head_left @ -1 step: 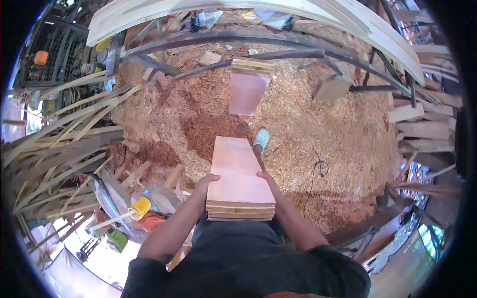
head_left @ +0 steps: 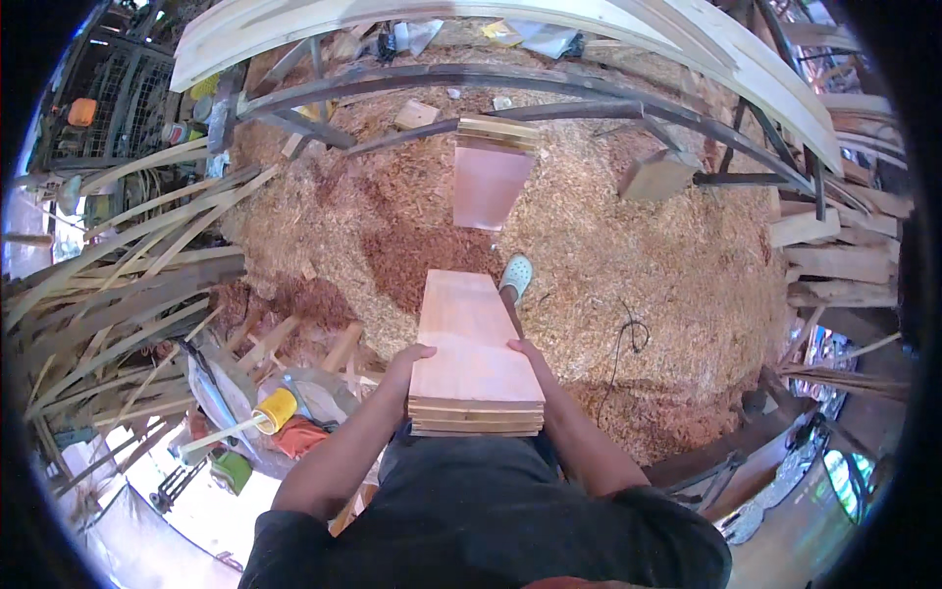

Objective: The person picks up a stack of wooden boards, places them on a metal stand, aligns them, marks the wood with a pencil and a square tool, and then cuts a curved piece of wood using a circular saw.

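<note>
A stack of several flat wooden boards point(head_left: 475, 339), pale pinkish on top, is held level in front of my waist. My left hand point(head_left: 416, 359) grips its left side, thumb resting over the top edge. On the opposite side my right hand point(head_left: 525, 355) clasps it the same way; the other fingers of both hands are hidden beside or beneath the boards. Farther ahead, a second stack of similar boards point(head_left: 491, 187) stands on the shavings-covered floor, apart from my hands.
Wood shavings point(head_left: 687, 294) cover the ground. A long dark rail frame point(head_left: 471, 77) with pale planks point(head_left: 412, 14) crosses the far side. Loose timber strips point(head_left: 118, 285) crowd the left, near a yellow container point(head_left: 277, 408). A dark cord point(head_left: 628, 334) lies right of my clog-shod foot point(head_left: 516, 273).
</note>
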Available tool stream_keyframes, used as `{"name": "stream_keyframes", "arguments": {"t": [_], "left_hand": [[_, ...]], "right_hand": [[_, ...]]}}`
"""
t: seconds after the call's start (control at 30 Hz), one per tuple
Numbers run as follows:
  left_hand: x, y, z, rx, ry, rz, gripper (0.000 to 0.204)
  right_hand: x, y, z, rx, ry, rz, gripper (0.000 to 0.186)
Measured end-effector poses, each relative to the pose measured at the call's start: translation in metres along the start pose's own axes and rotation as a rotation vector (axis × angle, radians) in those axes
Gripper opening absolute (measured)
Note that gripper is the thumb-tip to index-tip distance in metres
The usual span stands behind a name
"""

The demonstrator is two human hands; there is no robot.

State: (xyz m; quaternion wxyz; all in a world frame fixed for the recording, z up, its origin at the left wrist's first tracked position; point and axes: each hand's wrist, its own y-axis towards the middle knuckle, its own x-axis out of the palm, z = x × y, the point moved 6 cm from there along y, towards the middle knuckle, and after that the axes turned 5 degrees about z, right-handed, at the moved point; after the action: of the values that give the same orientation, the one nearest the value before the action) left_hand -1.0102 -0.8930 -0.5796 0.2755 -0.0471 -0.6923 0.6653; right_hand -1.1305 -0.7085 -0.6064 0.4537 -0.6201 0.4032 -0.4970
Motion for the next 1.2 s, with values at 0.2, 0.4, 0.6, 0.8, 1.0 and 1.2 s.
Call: {"name": "stream_keyframes", "arguments": {"t": [0.2, 0.4, 0.6, 0.8, 1.0, 1.2], "left_hand": [[0.054, 0.021, 0.02, -0.003, 0.034, 0.127, 0.067], [0.06, 0.067, 0.024, -0.173, -0.165, -0.044, 0.067], [0.038, 0.106, 0.07, -0.129, -0.06, -0.091, 0.061], [0.018, 0.123, 0.097, -0.144, -0.019, -0.017, 0.07], [0.021, 0.124, 0.121, -0.149, -0.034, 0.032, 0.067], [0.038, 0.147, 0.146, -0.168, 0.001, 0.033, 0.065]], "right_hand": [[-0.013, 0.006, -0.064, 0.183, 0.075, -0.063, 0.067], [-0.04, 0.044, -0.084, 0.14, 0.082, 0.025, 0.064], [0.006, 0.057, -0.101, 0.083, 0.058, 0.105, 0.069], [0.055, 0.058, -0.12, 0.054, 0.128, 0.168, 0.065], [0.052, 0.1, -0.12, 0.109, 0.082, 0.143, 0.069], [0.021, 0.162, -0.116, 0.079, 0.107, 0.074, 0.064]]}}
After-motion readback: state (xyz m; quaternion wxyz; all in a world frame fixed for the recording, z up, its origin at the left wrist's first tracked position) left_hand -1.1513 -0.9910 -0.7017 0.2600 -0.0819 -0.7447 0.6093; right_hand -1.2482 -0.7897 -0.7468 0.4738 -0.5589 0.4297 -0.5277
